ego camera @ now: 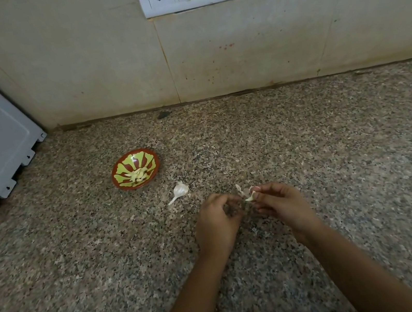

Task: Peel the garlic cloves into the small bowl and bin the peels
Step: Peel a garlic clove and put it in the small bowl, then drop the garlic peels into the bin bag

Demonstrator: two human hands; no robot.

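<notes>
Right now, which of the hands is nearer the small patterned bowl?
The left hand. It sits to the right of and nearer the camera than the bowl; the right hand, holding a garlic clove, is farther right.

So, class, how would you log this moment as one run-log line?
step: peeling | right hand: grip on garlic clove | left hand: pulling peel | bowl: peeled cloves inside | garlic bulb: on counter

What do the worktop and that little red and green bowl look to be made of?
The worktop looks like polished granite: speckled grey, pink and black grain with a dull sheen. The bowl looks like glazed ceramic or painted clay, going by its reddish-brown rim, glossy green pattern and small highlights; it could be plastic.
</notes>
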